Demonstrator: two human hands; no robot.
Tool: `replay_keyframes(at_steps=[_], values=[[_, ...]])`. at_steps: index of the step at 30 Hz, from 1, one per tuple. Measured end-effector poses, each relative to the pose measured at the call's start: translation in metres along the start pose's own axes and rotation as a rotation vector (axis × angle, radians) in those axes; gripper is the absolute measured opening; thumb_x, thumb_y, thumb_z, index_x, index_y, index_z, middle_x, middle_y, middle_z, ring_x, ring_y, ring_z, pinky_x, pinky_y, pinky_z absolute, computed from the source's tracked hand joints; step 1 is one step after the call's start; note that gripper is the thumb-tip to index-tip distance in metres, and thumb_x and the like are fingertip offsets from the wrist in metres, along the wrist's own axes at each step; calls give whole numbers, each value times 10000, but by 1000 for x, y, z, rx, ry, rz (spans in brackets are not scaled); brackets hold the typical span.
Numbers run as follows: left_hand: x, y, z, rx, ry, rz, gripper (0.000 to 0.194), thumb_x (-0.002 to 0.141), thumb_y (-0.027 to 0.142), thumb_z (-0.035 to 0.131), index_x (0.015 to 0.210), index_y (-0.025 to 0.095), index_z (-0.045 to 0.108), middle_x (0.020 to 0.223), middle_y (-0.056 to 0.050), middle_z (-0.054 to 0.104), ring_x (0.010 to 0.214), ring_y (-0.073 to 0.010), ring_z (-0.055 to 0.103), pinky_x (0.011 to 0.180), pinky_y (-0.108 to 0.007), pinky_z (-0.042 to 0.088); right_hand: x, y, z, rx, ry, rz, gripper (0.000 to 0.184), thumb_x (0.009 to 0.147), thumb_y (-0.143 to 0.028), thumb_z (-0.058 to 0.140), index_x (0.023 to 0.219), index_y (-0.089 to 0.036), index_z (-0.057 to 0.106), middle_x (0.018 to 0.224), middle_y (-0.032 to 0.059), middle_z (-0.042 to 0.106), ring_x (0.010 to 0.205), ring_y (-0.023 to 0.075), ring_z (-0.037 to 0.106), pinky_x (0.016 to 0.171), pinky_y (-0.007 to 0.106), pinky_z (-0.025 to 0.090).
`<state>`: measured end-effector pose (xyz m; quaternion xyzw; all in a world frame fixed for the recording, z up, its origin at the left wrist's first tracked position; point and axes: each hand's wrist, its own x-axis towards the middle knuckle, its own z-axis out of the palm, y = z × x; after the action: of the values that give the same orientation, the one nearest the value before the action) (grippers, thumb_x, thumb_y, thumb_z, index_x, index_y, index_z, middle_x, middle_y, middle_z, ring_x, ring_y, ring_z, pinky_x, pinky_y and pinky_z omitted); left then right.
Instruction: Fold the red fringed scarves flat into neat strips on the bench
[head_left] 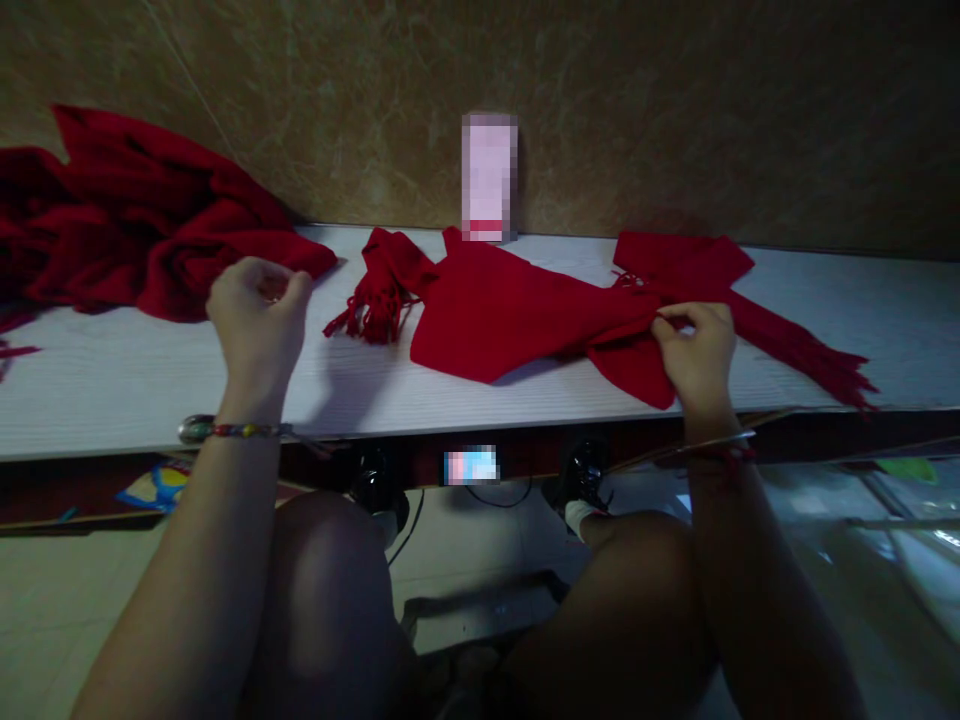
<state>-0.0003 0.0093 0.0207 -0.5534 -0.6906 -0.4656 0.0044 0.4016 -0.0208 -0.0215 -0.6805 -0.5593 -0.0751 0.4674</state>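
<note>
A red fringed scarf [502, 310] lies loosely folded across the white tabletop in front of me. My right hand [697, 355] pinches a fold of it near the right side, between thumb and forefinger. One fringed end trails to the right, and another bunched fringe shows at the left. Over the table on the left, my left hand [259, 325] is raised with its fingers curled in towards the thumb. It is closed, and I cannot make out whether anything small is in it. Behind that hand sits a crumpled heap of red cloth [187, 245].
A brown marbled wall [337, 100] rises along the far edge of the narrow white table [337, 390]. A blurred-out pale upright object [490, 170] leans there. Below the table are my knees, dark shoes [585, 475], a cable and a small blurred-out bright object [471, 465].
</note>
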Motion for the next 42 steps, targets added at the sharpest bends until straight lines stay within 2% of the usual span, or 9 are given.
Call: replay_keyframes(at_steps=[6, 13, 18, 21, 25, 27, 31, 36, 42], values=[[-26, 36, 20, -51, -465, 378, 105, 811, 295, 536, 827, 198, 576, 776, -15, 561, 798, -171, 551, 765, -335, 466, -11, -44, -7, -24, 4, -265, 268, 688, -51, 446, 783, -221, 630, 969, 78, 518, 962, 246, 535, 906, 473, 434], [-53, 54, 42, -21, -802, 694, 592, 721, 407, 671, 1226, 190, 449, 1152, -88, 516, 1032, -238, 533, 902, -388, 436, -22, -78, -7, -58, -209, -448, 279, 846, -215, 450, 1082, -259, 591, 1076, 91, 560, 1070, 284, 508, 960, 531, 364], [-52, 53, 51, 106, -737, 700, 447, 784, 192, 560, 1220, 171, 468, 1111, -92, 536, 986, -224, 549, 851, -365, 449, -25, -61, 4, -121, -422, -480, 405, 763, -327, 615, 1160, -263, 569, 1183, 98, 542, 1133, 323, 468, 965, 594, 324], [-50, 57, 45, 80, -685, 704, 287, 827, 224, 513, 1107, 162, 529, 996, -68, 568, 904, -200, 558, 801, -335, 452, -25, -50, 7, -129, -489, -487, 313, 723, -260, 640, 1036, -255, 637, 1155, 93, 557, 1128, 325, 477, 950, 583, 353], [-60, 66, 38, 48, -797, 832, 451, 750, 417, 637, 1098, 152, 527, 998, -80, 574, 903, -222, 556, 795, -334, 452, -21, -54, 6, -15, -422, -438, 188, 741, -132, 537, 837, -234, 661, 1020, 77, 612, 1020, 275, 551, 929, 518, 406], [-66, 71, 39, 109, -818, 873, 499, 729, 369, 660, 1148, 145, 510, 1054, -108, 565, 947, -247, 551, 806, -344, 451, -17, -62, 4, 77, -384, -403, 193, 751, -124, 505, 822, -224, 654, 959, 67, 630, 960, 248, 581, 903, 466, 439], [-67, 74, 40, 135, -625, 784, 326, 804, 146, 483, 1124, 177, 537, 1015, -85, 572, 908, -216, 568, 788, -322, 454, -11, -71, 2, 189, -284, -315, 181, 801, -179, 475, 855, -224, 642, 888, 43, 650, 889, 219, 602, 833, 400, 478], [-53, 71, 31, 15, -273, 604, 294, 821, 117, 425, 1080, 197, 537, 1052, -73, 562, 987, -216, 542, 864, -349, 428, -8, -54, 15, 80, -135, -161, 82, 807, -248, 525, 801, -221, 602, 804, 42, 621, 781, 210, 584, 750, 385, 489], [-44, 57, 49, 126, -343, 506, 166, 837, 199, 492, 1000, 178, 518, 974, -94, 593, 921, -239, 575, 821, -374, 434, -14, -43, 31, -4, -148, -169, 120, 734, -174, 607, 848, -198, 581, 876, 77, 581, 875, 245, 559, 852, 462, 452]])
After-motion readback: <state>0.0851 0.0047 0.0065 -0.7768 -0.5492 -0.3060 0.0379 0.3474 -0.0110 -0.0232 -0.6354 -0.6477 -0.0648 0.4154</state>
